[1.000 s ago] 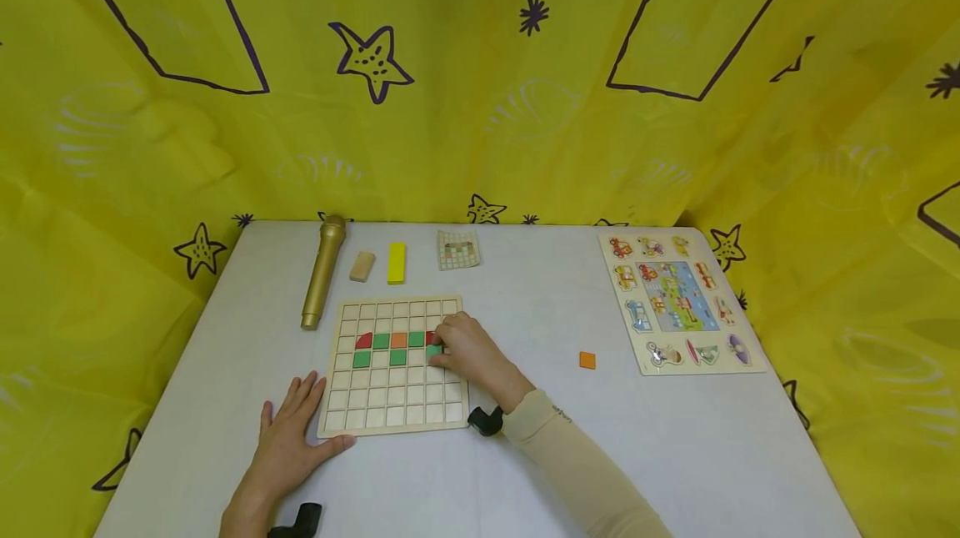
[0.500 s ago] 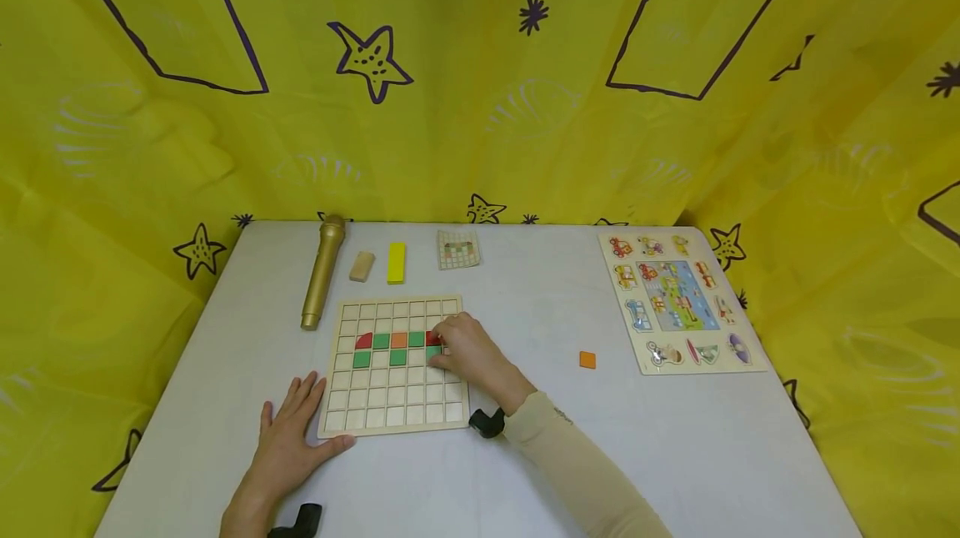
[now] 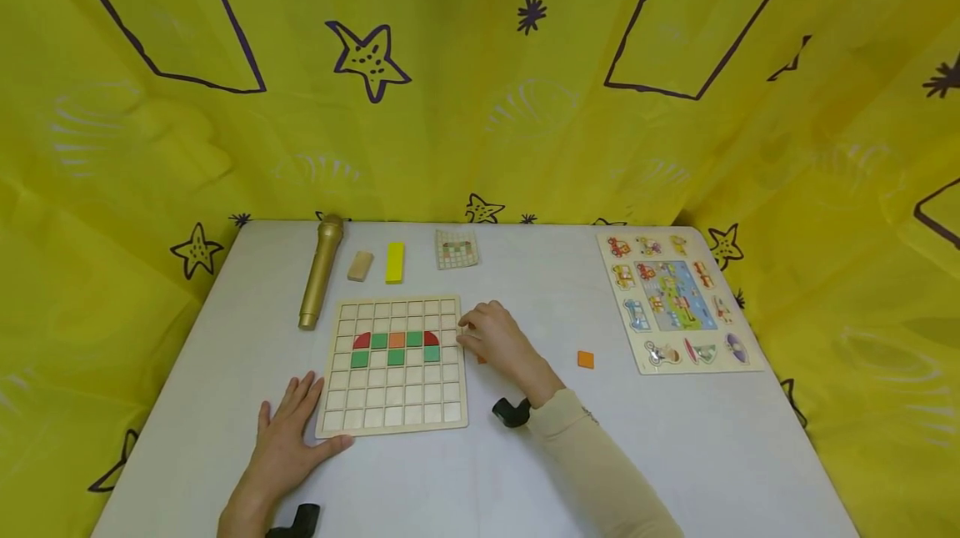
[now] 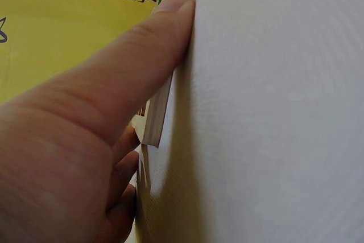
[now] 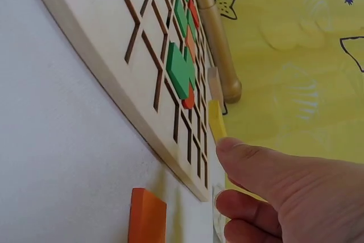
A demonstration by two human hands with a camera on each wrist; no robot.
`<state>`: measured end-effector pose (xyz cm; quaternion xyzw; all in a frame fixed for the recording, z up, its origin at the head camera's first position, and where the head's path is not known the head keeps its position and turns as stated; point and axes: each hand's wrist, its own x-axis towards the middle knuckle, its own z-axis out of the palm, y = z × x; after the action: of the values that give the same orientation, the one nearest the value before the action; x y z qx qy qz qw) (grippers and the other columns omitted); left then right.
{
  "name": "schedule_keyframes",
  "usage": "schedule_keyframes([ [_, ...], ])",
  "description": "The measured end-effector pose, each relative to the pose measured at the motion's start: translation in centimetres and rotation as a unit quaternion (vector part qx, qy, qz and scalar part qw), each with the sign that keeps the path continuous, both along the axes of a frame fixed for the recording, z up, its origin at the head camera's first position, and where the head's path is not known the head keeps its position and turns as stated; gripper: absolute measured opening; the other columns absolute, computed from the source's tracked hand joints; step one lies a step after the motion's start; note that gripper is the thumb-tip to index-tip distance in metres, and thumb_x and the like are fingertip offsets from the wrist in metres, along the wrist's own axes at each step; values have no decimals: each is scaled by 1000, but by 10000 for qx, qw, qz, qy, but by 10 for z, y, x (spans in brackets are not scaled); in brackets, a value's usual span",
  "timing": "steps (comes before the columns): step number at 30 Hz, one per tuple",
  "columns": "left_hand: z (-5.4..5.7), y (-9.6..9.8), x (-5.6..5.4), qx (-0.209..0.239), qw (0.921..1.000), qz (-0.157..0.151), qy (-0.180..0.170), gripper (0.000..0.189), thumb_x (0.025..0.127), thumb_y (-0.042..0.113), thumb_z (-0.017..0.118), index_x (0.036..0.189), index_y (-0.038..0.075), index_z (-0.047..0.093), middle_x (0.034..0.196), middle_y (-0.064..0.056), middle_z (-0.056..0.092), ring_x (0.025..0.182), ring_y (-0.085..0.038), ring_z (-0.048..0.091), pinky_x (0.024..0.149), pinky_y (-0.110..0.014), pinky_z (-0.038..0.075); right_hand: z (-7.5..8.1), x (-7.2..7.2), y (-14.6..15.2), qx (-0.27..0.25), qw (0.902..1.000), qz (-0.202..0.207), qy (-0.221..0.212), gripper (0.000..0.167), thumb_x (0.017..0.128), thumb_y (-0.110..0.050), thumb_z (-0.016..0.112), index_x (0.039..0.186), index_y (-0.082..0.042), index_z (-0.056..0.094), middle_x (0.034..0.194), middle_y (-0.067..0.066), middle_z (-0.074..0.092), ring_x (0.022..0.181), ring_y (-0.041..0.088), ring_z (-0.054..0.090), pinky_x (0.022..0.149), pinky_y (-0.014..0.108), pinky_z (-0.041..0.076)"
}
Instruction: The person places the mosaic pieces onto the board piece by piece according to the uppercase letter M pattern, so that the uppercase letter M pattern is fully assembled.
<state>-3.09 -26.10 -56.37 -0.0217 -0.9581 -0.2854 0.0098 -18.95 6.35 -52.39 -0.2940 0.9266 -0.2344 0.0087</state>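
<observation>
A wooden grid board (image 3: 390, 417) lies on the white table. Near its middle sit green, red and orange tiles, with a rounded red tile (image 3: 431, 339) and a green tile (image 3: 431, 354) at the right end. My left hand (image 3: 283, 446) rests at the board's near left corner, fingers spread along the side and thumb at the front edge. Just off the board's right side hovers my right hand (image 3: 501, 344), fingers loosely bent and holding nothing. Partly hidden beneath it, an orange tile (image 5: 148, 217) lies on the table beside the board.
Another orange tile (image 3: 586, 359) lies farther right. A picture puzzle board (image 3: 637, 350) is at the far right. Behind the grid board are a gold microphone (image 3: 320, 271), a wooden block (image 3: 360, 266), a yellow block (image 3: 394, 263) and a pattern card (image 3: 456, 249).
My right hand has let go of the tile at the right end and moved right, off the board. The red and green tiles there are uncovered. My left hand has stayed put.
</observation>
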Motion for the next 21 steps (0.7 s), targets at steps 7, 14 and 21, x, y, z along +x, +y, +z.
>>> schedule_keyframes([
  [7,0,-1,0,38,10000,-12,-3,105,72,59,78,147,-3,38,154,-24,29,144,-42,15,107,-66,-7,-8,6,-12,180,9992,360,69,22,88,-24,75,103,-8,74,93,-1,64,84,15,50,75,28,43],
  [14,0,0,0,70,10000,-16,-36,105,72,58,78,147,-3,37,154,-24,28,144,-42,14,107,-66,-7,-11,11,-24,140,9977,650,149,22,87,-24,76,102,-8,74,93,-1,66,82,14,50,75,25,42],
  [21,2,0,0,35,10000,-17,2,105,72,58,79,147,-3,38,154,-24,29,144,-42,14,107,-66,-7,-9,12,-22,218,9986,484,49,24,88,-27,74,103,-9,74,94,-2,64,84,14,50,77,25,43],
])
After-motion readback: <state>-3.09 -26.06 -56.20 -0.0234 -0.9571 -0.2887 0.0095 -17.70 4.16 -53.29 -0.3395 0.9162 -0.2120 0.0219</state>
